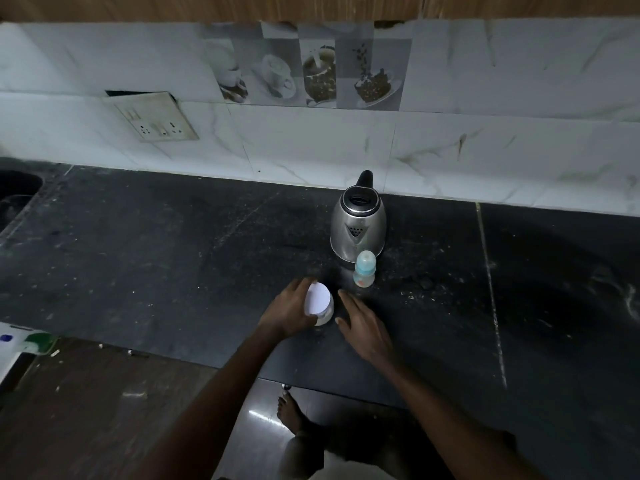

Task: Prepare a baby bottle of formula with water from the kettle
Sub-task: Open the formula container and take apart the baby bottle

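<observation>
Your left hand wraps the white tub; your right hand, fingers spread and empty, lies just right of it, nearer the upright bottle.

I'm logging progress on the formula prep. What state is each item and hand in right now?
kettle: upright on the counter, lid shut.
baby bottle: upright just in front of the kettle, cap on.
white container: on the counter, lid on, gripped from its left side.
left hand: wrapped around the white container.
right hand: open, flat, beside the container, holding nothing.
</observation>
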`<state>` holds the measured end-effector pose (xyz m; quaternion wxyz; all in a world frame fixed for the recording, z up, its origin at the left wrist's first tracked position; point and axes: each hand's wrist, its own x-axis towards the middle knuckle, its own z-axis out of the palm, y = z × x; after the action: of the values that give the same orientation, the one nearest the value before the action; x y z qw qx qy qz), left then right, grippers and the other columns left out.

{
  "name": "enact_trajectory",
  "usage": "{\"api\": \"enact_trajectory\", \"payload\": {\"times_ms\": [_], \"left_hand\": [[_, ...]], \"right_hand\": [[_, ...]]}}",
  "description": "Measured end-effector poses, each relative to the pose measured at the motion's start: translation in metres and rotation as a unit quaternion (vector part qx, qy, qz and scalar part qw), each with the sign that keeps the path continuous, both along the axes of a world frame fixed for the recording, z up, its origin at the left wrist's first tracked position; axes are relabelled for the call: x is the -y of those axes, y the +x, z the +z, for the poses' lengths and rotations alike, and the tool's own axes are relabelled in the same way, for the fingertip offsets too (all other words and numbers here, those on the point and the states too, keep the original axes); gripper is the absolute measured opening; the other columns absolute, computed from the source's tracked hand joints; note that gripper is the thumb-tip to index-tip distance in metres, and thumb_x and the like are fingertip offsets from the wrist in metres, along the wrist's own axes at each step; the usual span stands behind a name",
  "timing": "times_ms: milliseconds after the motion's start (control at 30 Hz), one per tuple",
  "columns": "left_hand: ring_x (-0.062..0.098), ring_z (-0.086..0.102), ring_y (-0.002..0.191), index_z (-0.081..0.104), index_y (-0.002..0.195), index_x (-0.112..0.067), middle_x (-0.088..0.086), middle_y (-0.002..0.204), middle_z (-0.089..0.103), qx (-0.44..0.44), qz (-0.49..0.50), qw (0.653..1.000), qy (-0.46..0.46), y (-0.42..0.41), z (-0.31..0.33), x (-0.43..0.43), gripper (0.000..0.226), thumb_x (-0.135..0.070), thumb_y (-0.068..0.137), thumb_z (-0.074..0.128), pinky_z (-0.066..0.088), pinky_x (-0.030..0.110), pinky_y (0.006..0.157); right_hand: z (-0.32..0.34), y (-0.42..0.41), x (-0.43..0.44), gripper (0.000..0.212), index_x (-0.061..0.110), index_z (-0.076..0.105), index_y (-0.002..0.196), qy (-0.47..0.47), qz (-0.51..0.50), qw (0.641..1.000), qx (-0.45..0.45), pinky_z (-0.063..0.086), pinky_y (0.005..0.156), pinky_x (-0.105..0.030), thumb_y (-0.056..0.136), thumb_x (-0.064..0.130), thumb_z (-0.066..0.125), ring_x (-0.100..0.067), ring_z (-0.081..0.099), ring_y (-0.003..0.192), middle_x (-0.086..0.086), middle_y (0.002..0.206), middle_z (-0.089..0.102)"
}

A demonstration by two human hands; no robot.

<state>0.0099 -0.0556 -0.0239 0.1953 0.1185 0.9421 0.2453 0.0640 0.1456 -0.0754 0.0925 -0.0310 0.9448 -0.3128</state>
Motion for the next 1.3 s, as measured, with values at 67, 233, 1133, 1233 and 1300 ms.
{"api": "enact_trajectory", "payload": {"times_ms": [67, 233, 1133, 1233, 1300], "left_hand": [[0.036, 0.053, 0.134, 0.042, 0.152, -0.015, 0.012, 0.151, 0.049, 0.001, -0.006, 1.000, 0.003, 0.007, -0.001, 0.006, 0.086, -0.025, 0.077, 0.083, 0.049, 0.042, 0.104], [0.034, 0.052, 0.132, 0.041, 0.152, -0.019, 0.009, 0.150, 0.049, 0.000, -0.011, 1.000, -0.005, 0.024, -0.005, 0.021, 0.084, -0.033, 0.079, 0.081, 0.049, 0.041, 0.101], [0.027, 0.018, 0.157, 0.014, 0.164, -0.032, 0.004, 0.171, 0.017, 0.004, 0.049, 0.999, 0.011, 0.034, -0.013, 0.026, 0.111, -0.033, 0.079, 0.085, 0.034, 0.046, 0.123], [0.027, 0.010, 0.159, 0.016, 0.164, -0.031, 0.003, 0.172, 0.016, -0.008, 0.048, 0.999, 0.012, 0.032, -0.015, 0.027, 0.114, -0.032, 0.076, 0.088, 0.028, 0.045, 0.125], [0.028, 0.012, 0.158, 0.016, 0.164, -0.029, 0.004, 0.171, 0.016, -0.002, 0.047, 0.999, 0.009, 0.031, -0.015, 0.028, 0.116, -0.032, 0.074, 0.089, 0.028, 0.045, 0.125]], "right_hand": [[-0.003, 0.008, 0.009, 0.067, 0.016, 0.037, 0.163, -0.012, 0.009, 1.000, -0.007, 0.032, 0.123, -0.026, 0.103, 0.026, 0.064, -0.015, 0.037, 0.154, 0.000, 0.168, 0.038], [-0.006, 0.029, 0.025, 0.064, 0.013, 0.049, 0.157, -0.046, 0.012, 0.999, -0.012, 0.037, 0.120, -0.028, 0.097, 0.017, 0.072, -0.020, 0.050, 0.146, -0.004, 0.159, 0.051], [0.040, -0.065, -0.033, 0.071, 0.008, 0.047, 0.150, -0.052, -0.162, 0.985, 0.003, 0.046, 0.108, -0.042, 0.089, 0.014, 0.082, -0.034, 0.054, 0.135, -0.015, 0.146, 0.055], [0.040, -0.069, -0.029, 0.064, 0.012, 0.048, 0.147, -0.025, -0.170, 0.985, 0.001, 0.051, 0.102, -0.042, 0.091, 0.020, 0.080, -0.033, 0.058, 0.130, -0.013, 0.141, 0.059], [0.040, -0.072, -0.028, 0.064, 0.013, 0.048, 0.147, -0.015, -0.174, 0.985, 0.003, 0.051, 0.100, -0.042, 0.091, 0.019, 0.078, -0.033, 0.059, 0.129, -0.013, 0.141, 0.060]]}}
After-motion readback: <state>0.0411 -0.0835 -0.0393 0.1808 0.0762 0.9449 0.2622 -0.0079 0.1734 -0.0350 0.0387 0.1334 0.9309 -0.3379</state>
